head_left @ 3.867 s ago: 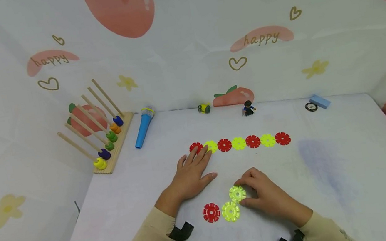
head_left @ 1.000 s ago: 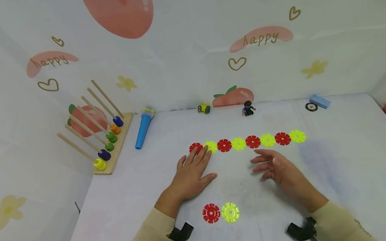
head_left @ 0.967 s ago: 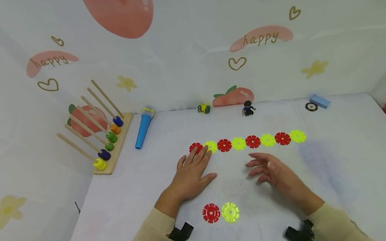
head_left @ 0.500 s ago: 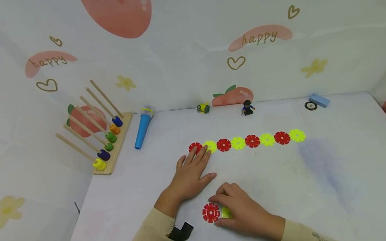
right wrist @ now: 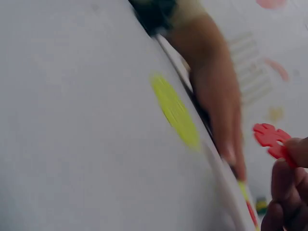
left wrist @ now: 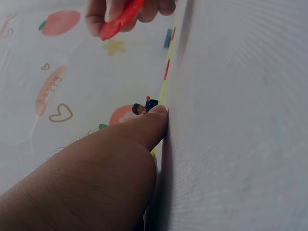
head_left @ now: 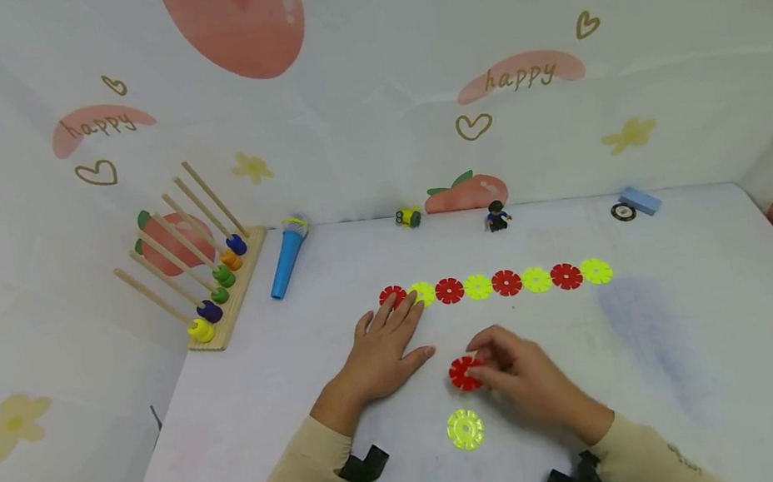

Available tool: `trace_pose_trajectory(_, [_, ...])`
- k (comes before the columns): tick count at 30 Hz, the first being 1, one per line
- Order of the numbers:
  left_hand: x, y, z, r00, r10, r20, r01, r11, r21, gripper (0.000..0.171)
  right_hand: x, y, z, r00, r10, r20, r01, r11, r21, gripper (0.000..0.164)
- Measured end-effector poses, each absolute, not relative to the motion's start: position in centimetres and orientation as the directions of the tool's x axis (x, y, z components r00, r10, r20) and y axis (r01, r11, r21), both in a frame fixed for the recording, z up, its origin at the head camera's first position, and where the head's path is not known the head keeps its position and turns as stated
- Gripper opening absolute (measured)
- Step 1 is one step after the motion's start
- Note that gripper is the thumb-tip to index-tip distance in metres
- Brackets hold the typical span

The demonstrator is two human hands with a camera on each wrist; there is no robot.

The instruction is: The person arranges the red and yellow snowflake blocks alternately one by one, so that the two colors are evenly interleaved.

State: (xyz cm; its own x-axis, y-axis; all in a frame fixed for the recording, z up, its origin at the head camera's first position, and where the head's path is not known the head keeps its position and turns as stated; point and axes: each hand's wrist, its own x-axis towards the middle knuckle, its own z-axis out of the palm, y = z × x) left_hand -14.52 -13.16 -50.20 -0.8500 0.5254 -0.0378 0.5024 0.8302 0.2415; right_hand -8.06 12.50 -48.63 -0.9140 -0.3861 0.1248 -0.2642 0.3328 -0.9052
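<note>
Pinched between the right hand's [head_left: 534, 382] thumb and fingers is a red notched plastic disc [head_left: 464, 374], lifted off the table. In the right wrist view the same red disc [right wrist: 271, 139] shows its slots and centre hole. The left hand [head_left: 383, 355] lies flat with spread fingers, its fingertips on the left end of a row of alternating red and yellow discs [head_left: 478, 287]. Those fingers partly cover the first red disc [head_left: 392, 296] and the yellow one beside it. One loose yellow disc [head_left: 465, 429] lies in front, below the right hand.
On the white table [head_left: 733, 321], a wooden peg rack [head_left: 233, 303] with coloured beads stands back left, beside a blue toy microphone [head_left: 286, 257]. Along the back are a small yellow-green toy [head_left: 409, 217], a toy figure [head_left: 497, 217], a small wheel [head_left: 622, 213] and a blue block [head_left: 641, 201].
A yellow disc joined the row's right end. The right hand came back to the front, took the red disc and carried it up and right. The left hand stayed in place.
</note>
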Motion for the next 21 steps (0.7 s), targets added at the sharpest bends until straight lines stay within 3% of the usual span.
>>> trace_pose_trajectory(6, [-14.5,-13.0,-50.1,-0.847,0.529,-0.049,0.504,0.830,0.239,0.079,-11.1,20.3,-49.9,-0.991,-0.002,0.134,-0.125,0.365,-0.923,0.024])
trace_pose_trajectory(12, [-14.4,-13.0,-50.0,-0.846,0.531,-0.048,0.506,0.828,0.241,0.079,-13.1,28.2,-50.5,-0.905,0.420,0.068,0.125,0.416,-0.901,0.037])
trace_pose_trajectory(17, [-14.5,-13.0,-50.0,-0.848,0.527,-0.048,0.503,0.831,0.236,0.078,-14.0,31.8,-50.7,-0.874,0.486,-0.023,0.281,0.466,-0.839,0.046])
trace_pose_trajectory(21, [-14.5,-13.0,-50.1,-0.850,0.524,-0.045,0.501,0.833,0.236,0.078,-14.0,32.1,-50.7,-0.904,0.427,-0.018,0.283,0.567,-0.774,0.048])
